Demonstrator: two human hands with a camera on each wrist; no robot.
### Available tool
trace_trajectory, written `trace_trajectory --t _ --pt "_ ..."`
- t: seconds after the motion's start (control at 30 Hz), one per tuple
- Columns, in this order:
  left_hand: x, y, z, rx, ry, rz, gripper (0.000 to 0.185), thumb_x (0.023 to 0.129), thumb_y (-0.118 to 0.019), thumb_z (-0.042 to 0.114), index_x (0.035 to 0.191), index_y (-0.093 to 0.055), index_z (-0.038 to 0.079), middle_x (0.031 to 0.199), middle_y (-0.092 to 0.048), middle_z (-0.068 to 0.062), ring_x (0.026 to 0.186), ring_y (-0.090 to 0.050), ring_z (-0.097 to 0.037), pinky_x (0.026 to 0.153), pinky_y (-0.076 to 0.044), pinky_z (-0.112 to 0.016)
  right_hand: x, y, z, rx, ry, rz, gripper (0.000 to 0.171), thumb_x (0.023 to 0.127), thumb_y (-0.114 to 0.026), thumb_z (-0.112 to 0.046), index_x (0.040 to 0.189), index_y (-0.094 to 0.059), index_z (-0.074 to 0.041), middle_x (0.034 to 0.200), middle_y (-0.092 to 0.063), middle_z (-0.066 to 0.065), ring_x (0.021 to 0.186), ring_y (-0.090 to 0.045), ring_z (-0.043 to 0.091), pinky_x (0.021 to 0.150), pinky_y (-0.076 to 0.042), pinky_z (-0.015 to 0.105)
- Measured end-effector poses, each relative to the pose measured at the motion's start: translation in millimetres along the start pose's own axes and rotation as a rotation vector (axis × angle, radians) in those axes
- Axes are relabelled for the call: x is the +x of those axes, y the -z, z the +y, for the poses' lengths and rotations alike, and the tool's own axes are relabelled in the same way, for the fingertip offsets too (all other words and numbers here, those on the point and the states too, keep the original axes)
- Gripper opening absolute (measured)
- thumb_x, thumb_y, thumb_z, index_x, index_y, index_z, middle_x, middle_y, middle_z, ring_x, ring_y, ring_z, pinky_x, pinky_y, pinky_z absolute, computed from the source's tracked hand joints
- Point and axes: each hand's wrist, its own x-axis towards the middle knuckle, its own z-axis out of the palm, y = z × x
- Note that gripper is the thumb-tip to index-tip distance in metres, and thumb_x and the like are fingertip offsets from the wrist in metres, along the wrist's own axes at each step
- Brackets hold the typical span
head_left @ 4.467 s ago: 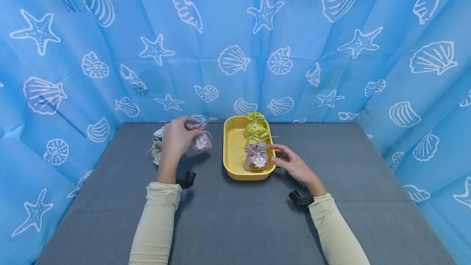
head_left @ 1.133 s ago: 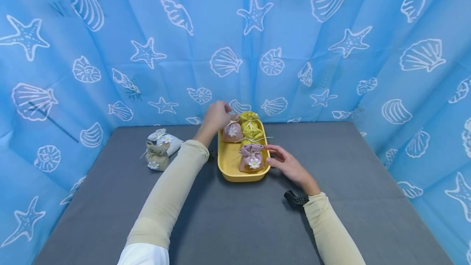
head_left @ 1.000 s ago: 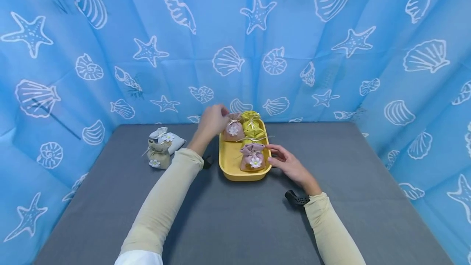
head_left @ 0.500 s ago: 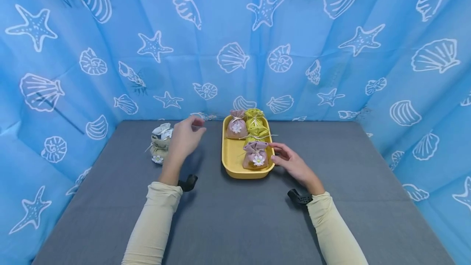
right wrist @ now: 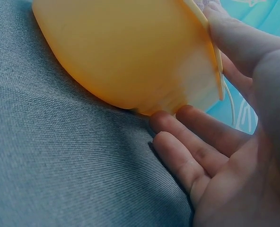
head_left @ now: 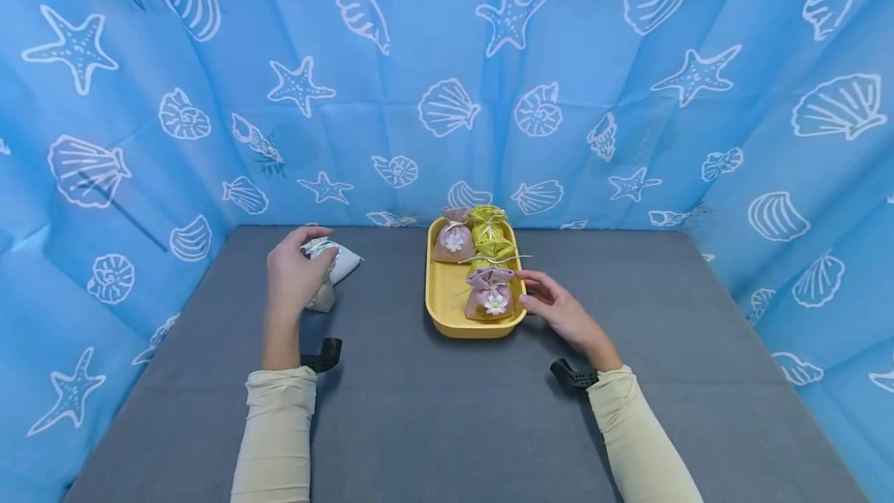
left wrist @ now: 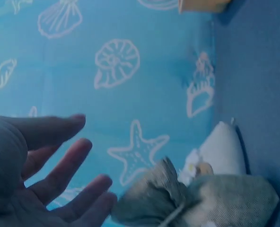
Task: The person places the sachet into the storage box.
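My left hand (head_left: 293, 278) hovers at the left of the table with fingers and thumb apart. Right by its fingers stands an olive drawstring pouch (left wrist: 230, 198), mostly covered by the hand in the head view. A white drawstring pouch (head_left: 347, 262) lies just behind it. Relaxed fingers of my right hand (head_left: 562, 317) touch the side of a yellow tray (right wrist: 116, 52), the thumb up at its rim. Inside the tray are two mauve pouches with white flowers, one at the back left (head_left: 454, 243) and one at the front right (head_left: 489, 295), and two yellow-green pouches (head_left: 487, 220).
A grey cloth covers the table (head_left: 433, 410). Behind and along both sides hangs a blue curtain (head_left: 391, 84) with white shells and starfish, close to the back edge. A black wrist mount (head_left: 324, 355) sticks out from each wrist, low over the cloth.
My left hand set a mauve pouch in the tray's back left, let go, and moved left to the olive pouch. The right hand has stayed at the tray's side.
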Motion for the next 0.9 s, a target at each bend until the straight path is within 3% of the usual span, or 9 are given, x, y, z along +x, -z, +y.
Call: trace_trajectory --t 0.07,0.2,0.3,0.57,0.77,0.9 --pt "0.3 1.9 -4.2 0.005 -0.013 -0.02 0.034 0.095 -0.071 0.021 0.129 -0.068 0.015 0.14 -0.063 -0.012 0.082 -0.057 -0.033 0.074 -0.045 -0.041 0 0 0 0.0 0.003 0.005 0.053 0.104 -0.06 -0.025 0.152 -0.042 -0.013 0.161 -0.037 0.02 0.147 -0.039 0.042 0.096 -0.051 0.02" --pt "1.2 7.0 -12.8 -0.001 -0.044 -0.068 0.04 0.093 -0.074 0.017 0.133 -0.067 0.013 0.148 -0.054 -0.016 0.114 -0.058 -0.044 0.1 -0.046 -0.057 -1 0 0 -0.003 0.002 0.01 0.053 0.104 -0.061 -0.026 0.152 -0.042 -0.013 0.16 -0.038 0.02 0.146 -0.04 0.042 0.097 -0.052 0.023" --pt "1.2 12.6 -20.3 0.01 -0.024 -0.117 0.048 0.093 -0.075 0.016 0.138 -0.063 0.012 0.153 -0.048 -0.019 0.142 -0.04 -0.045 0.114 -0.034 -0.065 0 0 0 -0.004 -0.006 0.002 0.054 0.104 -0.061 -0.028 0.152 -0.042 -0.014 0.161 -0.037 0.019 0.147 -0.04 0.042 0.099 -0.052 0.026" --pt "2.2 21.5 -36.4 0.08 0.048 -0.295 0.068 0.092 -0.074 0.008 0.154 -0.046 0.015 0.153 -0.044 -0.024 0.122 -0.051 -0.04 0.089 -0.048 -0.052 1 -2 1 -0.017 -0.023 0.015 0.053 0.104 -0.061 -0.03 0.152 -0.043 -0.016 0.16 -0.039 0.017 0.147 -0.04 0.04 0.104 -0.051 0.037" --pt "4.6 20.8 -45.4 0.103 0.064 -0.314 0.069 0.091 -0.074 0.005 0.153 -0.046 0.014 0.15 -0.047 -0.023 0.114 -0.054 -0.038 0.081 -0.048 -0.046 1 -3 1 -0.021 -0.021 0.011 0.053 0.104 -0.06 -0.029 0.152 -0.042 -0.016 0.161 -0.038 0.018 0.147 -0.039 0.04 0.105 -0.05 0.036" --pt "6.3 19.6 -49.0 0.113 0.068 -0.311 0.065 0.089 -0.075 0.005 0.149 -0.05 0.009 0.146 -0.056 -0.022 0.111 -0.059 -0.036 0.08 -0.05 -0.041 1 -2 1 -0.027 -0.022 0.018 0.052 0.104 -0.06 -0.027 0.152 -0.043 -0.017 0.16 -0.038 0.018 0.148 -0.039 0.041 0.108 -0.048 0.043"
